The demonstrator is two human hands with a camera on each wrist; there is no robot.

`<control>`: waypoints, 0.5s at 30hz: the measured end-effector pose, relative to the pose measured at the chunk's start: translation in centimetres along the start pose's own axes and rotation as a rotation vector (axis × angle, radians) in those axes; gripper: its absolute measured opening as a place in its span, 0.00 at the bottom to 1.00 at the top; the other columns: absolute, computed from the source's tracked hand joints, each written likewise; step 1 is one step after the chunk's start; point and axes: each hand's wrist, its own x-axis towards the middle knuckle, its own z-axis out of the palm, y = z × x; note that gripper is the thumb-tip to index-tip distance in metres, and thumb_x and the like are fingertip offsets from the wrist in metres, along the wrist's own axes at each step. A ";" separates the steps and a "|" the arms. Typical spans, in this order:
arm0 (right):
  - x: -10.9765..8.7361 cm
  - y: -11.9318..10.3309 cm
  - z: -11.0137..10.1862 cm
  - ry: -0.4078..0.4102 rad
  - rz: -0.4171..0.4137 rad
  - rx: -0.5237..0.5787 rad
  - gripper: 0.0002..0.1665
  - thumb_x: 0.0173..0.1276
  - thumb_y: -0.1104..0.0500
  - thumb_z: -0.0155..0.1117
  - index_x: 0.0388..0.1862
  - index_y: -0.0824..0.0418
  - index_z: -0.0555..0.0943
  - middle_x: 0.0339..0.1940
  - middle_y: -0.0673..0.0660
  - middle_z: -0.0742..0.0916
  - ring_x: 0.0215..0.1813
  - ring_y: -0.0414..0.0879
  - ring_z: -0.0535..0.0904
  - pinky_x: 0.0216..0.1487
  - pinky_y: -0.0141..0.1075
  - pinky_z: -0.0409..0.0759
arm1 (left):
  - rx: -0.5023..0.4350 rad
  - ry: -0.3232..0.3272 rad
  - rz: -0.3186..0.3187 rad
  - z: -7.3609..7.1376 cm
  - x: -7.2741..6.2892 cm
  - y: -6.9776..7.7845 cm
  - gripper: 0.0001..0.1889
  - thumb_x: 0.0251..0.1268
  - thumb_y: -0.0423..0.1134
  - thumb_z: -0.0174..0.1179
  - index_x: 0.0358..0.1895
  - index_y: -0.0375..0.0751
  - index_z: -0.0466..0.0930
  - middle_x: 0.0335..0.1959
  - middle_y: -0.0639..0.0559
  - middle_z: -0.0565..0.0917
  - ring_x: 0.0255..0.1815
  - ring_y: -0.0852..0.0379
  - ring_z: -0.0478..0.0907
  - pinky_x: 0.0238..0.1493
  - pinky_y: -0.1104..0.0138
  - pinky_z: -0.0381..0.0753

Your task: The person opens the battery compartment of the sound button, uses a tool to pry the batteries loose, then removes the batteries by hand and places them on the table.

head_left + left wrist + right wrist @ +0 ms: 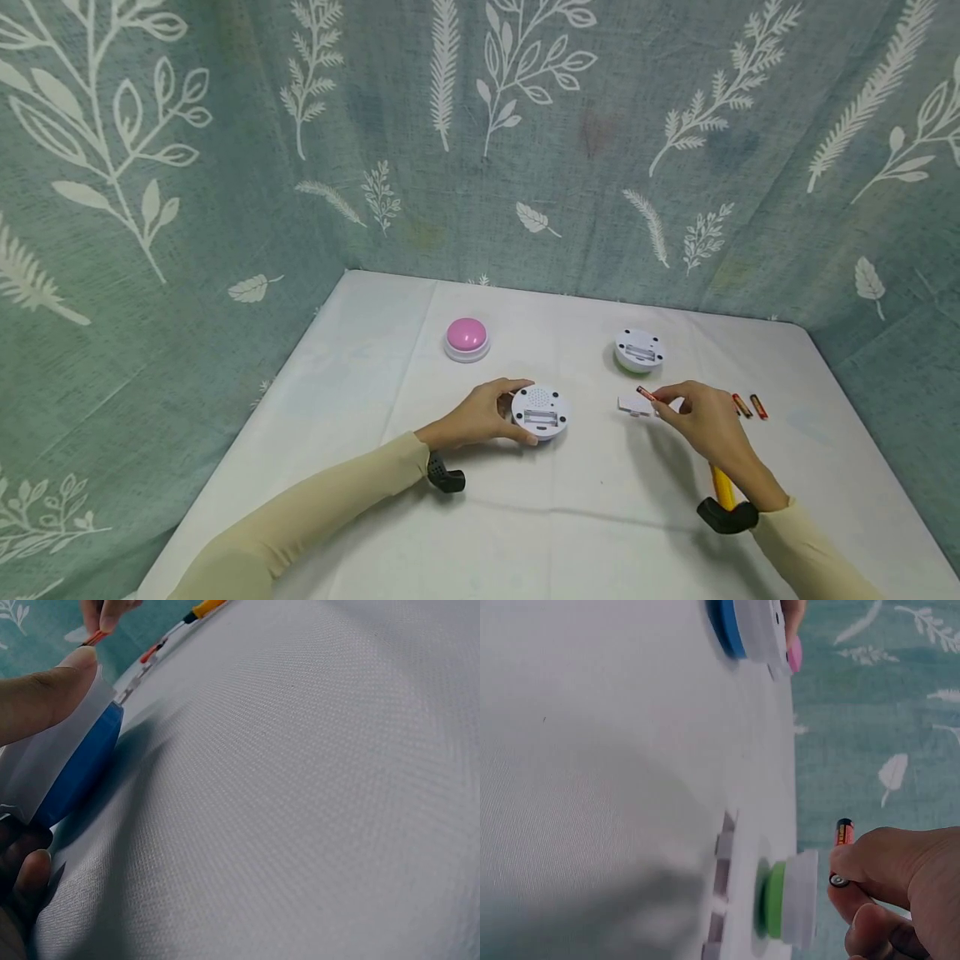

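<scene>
The left hand (486, 414) grips the blue button (540, 411), and at that button's three o'clock the right hand (703, 419) pinches a battery (645, 392).

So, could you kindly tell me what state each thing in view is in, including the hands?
Blue device: underside up, battery bay uncovered
Green device: upside down, also uncovered
Pink device: upright
Held battery: pinched by right hand
Left hand: gripping blue device
Loose batteries: lying down
White covers: detached
Yellow-handled tool: lying down, partly hidden
</scene>
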 end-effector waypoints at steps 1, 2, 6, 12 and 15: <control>-0.1 0.2 -0.2 0.006 0.007 -0.003 0.06 0.63 0.61 0.77 0.39 0.60 0.92 0.37 0.57 0.90 0.26 0.42 0.75 0.22 0.33 0.68 | 0.003 0.001 0.000 0.0 0.0 0.0 0.53 0.42 0.53 0.85 0.76 0.50 0.69 0.53 0.58 0.78 0.50 0.57 0.74 0.50 0.66 0.76; -0.2 0.4 -0.3 0.010 0.016 -0.004 0.06 0.64 0.61 0.77 0.39 0.60 0.92 0.36 0.57 0.90 0.25 0.42 0.75 0.22 0.33 0.68 | 0.007 0.002 0.001 0.0 0.0 -0.1 0.53 0.42 0.53 0.85 0.76 0.50 0.69 0.53 0.58 0.78 0.49 0.57 0.74 0.50 0.66 0.76; -0.5 1.1 -1.0 0.032 0.042 -0.007 0.07 0.64 0.61 0.77 0.40 0.62 0.91 0.34 0.58 0.89 0.23 0.42 0.73 0.20 0.34 0.67 | 0.013 0.003 0.004 0.0 0.0 0.0 0.52 0.42 0.53 0.85 0.76 0.50 0.69 0.53 0.58 0.78 0.49 0.57 0.74 0.50 0.66 0.76; -0.7 2.2 -1.6 0.023 0.096 -0.023 0.09 0.65 0.61 0.75 0.42 0.64 0.91 0.36 0.60 0.90 0.22 0.43 0.72 0.25 0.39 0.68 | 0.009 0.006 -0.002 0.0 0.0 0.0 0.53 0.41 0.54 0.85 0.76 0.48 0.70 0.52 0.57 0.78 0.49 0.56 0.74 0.49 0.66 0.76; -0.9 2.8 -1.8 0.038 0.101 -0.025 0.08 0.65 0.62 0.75 0.42 0.65 0.91 0.36 0.61 0.90 0.24 0.43 0.73 0.21 0.36 0.68 | 0.007 0.008 -0.012 0.1 0.0 0.0 0.53 0.41 0.54 0.85 0.76 0.48 0.70 0.51 0.57 0.79 0.48 0.57 0.74 0.48 0.67 0.75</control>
